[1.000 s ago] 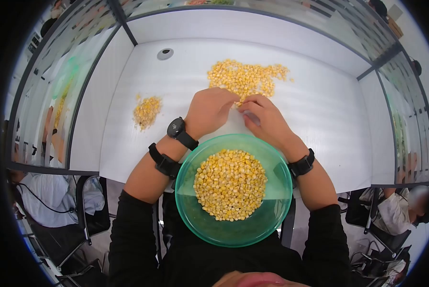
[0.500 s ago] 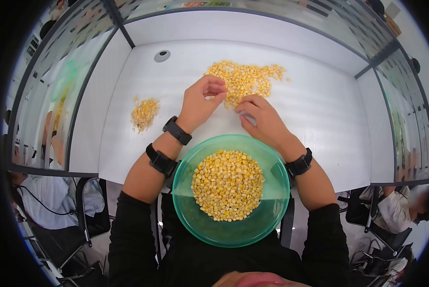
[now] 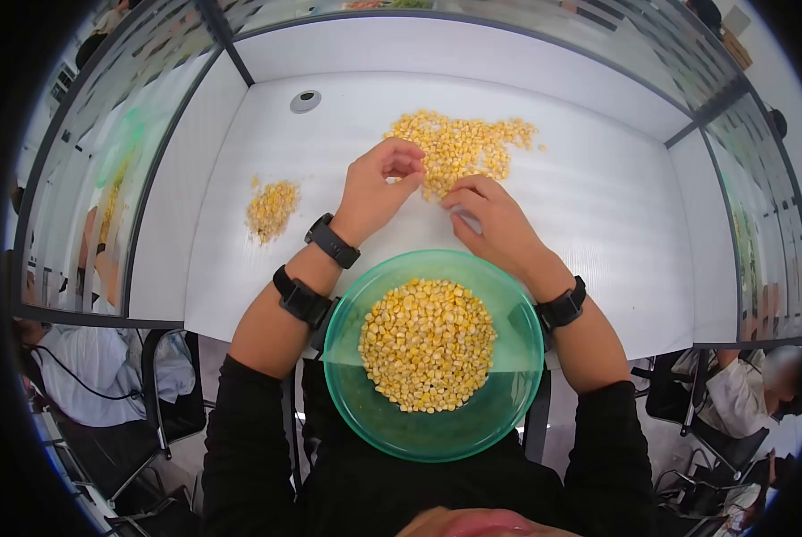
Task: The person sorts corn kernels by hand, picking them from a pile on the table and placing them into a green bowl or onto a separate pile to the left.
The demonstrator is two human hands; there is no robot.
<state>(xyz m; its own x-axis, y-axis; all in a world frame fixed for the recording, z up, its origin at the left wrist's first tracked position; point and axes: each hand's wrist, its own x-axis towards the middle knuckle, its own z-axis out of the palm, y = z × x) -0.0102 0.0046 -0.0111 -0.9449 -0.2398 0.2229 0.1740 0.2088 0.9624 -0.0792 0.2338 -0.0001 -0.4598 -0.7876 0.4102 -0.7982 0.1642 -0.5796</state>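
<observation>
A loose spread of yellow corn kernels (image 3: 463,148) lies on the white desk in front of me. My left hand (image 3: 385,179) is at its left edge, fingers curled and thumb tip close to the fingertips; whatever is between them is too small to make out. At the near edge of the kernels, my right hand (image 3: 495,219) is bent, with the thumb apart from the fingers and nothing visible between them. Below both hands, a green translucent bowl (image 3: 517,394) at the desk's front edge contains many corn kernels (image 3: 428,345).
A smaller pile of paler kernels and bits (image 3: 273,210) lies at the left of the desk (image 3: 598,242). Behind it is a round grey cable grommet (image 3: 306,101). White and glass partitions (image 3: 472,58) enclose the back and sides. People sit beyond on both sides.
Both hands keep almost the same pose beside the kernels. The whole view has shifted very slightly; nothing is visibly picked up or put down.
</observation>
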